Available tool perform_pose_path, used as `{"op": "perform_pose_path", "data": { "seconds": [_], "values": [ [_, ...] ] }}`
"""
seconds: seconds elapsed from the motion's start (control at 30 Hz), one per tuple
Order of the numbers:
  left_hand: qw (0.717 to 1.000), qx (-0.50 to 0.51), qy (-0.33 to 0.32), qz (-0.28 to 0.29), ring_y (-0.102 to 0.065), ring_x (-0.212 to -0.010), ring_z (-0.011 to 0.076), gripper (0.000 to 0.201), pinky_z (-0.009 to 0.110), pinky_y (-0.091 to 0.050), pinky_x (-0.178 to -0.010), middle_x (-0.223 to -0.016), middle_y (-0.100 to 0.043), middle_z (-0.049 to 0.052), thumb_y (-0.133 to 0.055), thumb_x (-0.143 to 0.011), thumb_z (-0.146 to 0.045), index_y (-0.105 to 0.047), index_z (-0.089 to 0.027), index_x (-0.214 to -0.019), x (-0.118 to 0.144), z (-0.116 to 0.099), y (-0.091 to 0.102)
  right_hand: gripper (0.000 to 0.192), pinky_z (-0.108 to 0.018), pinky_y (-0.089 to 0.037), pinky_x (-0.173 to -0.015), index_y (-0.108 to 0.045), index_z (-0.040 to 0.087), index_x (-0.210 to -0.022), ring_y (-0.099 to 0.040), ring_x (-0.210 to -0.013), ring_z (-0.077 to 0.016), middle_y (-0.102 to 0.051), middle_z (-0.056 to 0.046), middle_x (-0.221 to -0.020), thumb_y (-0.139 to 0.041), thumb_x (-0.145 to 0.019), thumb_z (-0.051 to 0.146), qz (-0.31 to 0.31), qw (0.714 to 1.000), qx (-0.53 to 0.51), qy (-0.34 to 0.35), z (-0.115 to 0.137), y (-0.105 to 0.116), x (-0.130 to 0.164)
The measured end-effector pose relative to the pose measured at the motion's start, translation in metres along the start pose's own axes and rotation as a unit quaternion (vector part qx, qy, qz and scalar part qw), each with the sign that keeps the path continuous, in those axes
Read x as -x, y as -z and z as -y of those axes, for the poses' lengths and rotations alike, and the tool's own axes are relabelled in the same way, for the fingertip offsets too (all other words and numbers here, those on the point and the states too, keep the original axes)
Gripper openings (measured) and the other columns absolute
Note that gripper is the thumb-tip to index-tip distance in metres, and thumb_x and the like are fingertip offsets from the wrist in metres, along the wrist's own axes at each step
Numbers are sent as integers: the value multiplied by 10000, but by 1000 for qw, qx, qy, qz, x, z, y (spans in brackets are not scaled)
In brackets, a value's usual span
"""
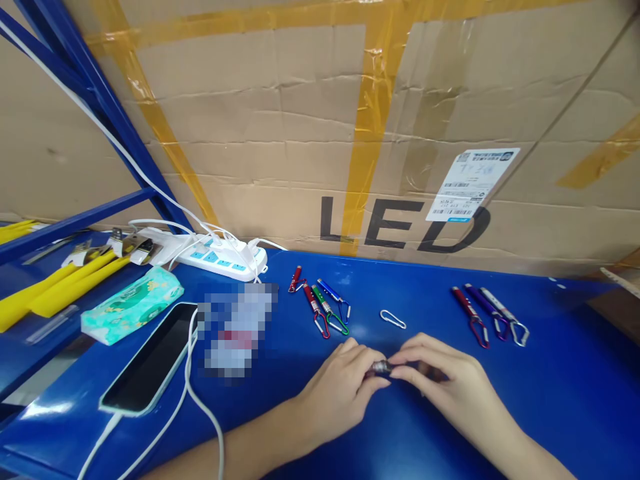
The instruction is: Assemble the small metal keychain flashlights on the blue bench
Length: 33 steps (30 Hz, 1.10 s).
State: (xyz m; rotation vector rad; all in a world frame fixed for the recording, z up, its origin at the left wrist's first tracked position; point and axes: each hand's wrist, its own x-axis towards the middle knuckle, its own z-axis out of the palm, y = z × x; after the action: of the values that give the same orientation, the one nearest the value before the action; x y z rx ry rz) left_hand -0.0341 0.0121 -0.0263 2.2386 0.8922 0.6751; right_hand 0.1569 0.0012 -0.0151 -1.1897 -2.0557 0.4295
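Observation:
In front of me, my left hand closes around a small dark keychain flashlight, most of which its fingers hide. My right hand pinches the right end of the same flashlight between thumb and fingertips. Just beyond the hands lies a loose silver carabiner. Left of it are keychain flashlights with carabiners: a red one, a green one and a blue one. A short red piece rests beside them. To the right lie a dark red, a purple and a silver flashlight.
A phone with a white cable lies at left, near a green tissue pack and a blurred-out item. Behind stand a white power strip and a large cardboard box. Yellow-handled tools lie far left.

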Motion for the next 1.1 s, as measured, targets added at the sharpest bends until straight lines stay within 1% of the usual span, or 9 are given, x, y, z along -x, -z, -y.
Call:
{"op": "perform_pose_path", "data": {
  "seconds": [0.1,0.2,0.37,0.57,0.7,0.77,0.83,0.93,1.1],
  "values": [
    [1000,-4,-8,-9,-435,-819,158,157,265,-369,-751,-861,-549,35,-431,-900,-149,-522,-150,-1028,-1,2,-2,184,-171,-403,-435,-680,196,-716,-519,-473,-77,-596,-21,-679,-602,-791,345,23,993,-79,-80,-2,-1,-4],
    [999,-12,-27,-14,-431,-786,159,212,265,-368,-724,-819,-547,40,-377,-909,-114,-541,-146,-1039,-1,3,-3,233,-176,-380,-395,-676,164,-674,-472,-402,-64,-583,-34,-659,-629,-741,382,29,975,-156,-153,-4,-4,-5],
    [998,-19,-45,-37,-449,-770,151,219,274,-329,-697,-819,-583,23,-402,-895,-96,-565,-173,-1020,1,5,-4,235,-185,-326,-381,-671,146,-599,-422,-389,-60,-538,-29,-582,-645,-661,371,68,951,-183,-239,-1,-7,-5],
    [994,-20,-77,-72,-456,-744,144,243,277,-308,-691,-818,-605,14,-416,-880,-79,-573,-185,-1032,2,7,-5,267,-192,-281,-395,-656,137,-588,-381,-403,-52,-508,-16,-572,-628,-652,395,98,934,-192,-285,6,-8,-6],
    [990,-42,-103,-87,-437,-710,140,245,281,-292,-677,-821,-610,7,-417,-878,-74,-571,-184,-1034,1,5,-3,298,-181,-236,-392,-634,125,-595,-316,-416,-44,-441,12,-515,-650,-647,418,135,908,-246,-311,8,-8,-5],
    [989,-47,-102,-92,-434,-702,139,225,283,-287,-675,-805,-607,3,-426,-879,-87,-575,-185,-1015,1,3,-3,309,-175,-227,-396,-621,121,-596,-292,-431,-45,-405,23,-493,-656,-650,424,136,900,-269,-315,9,-8,-5],
    [990,-43,-91,-99,-442,-707,139,207,285,-288,-678,-796,-605,4,-424,-883,-103,-578,-185,-994,1,1,-3,330,-178,-225,-395,-622,120,-600,-292,-434,-48,-410,19,-494,-645,-660,444,132,904,-268,-307,9,-7,-6],
    [992,-30,-60,-111,-456,-715,136,174,283,-292,-681,-788,-603,3,-429,-880,-115,-581,-175,-938,0,-1,-4,354,-192,-251,-401,-640,124,-599,-325,-437,-57,-462,-4,-525,-628,-681,468,110,930,-216,-276,9,-6,-6],
    [993,2,-6,-116,-486,-741,124,134,278,-299,-697,-801,-614,-20,-477,-854,-106,-587,-179,-875,-3,-2,-2,279,-208,-339,-458,-664,157,-654,-389,-471,-69,-545,-27,-633,-681,-689,433,-14,980,-108,-169,5,-5,-2]
  ]
}}
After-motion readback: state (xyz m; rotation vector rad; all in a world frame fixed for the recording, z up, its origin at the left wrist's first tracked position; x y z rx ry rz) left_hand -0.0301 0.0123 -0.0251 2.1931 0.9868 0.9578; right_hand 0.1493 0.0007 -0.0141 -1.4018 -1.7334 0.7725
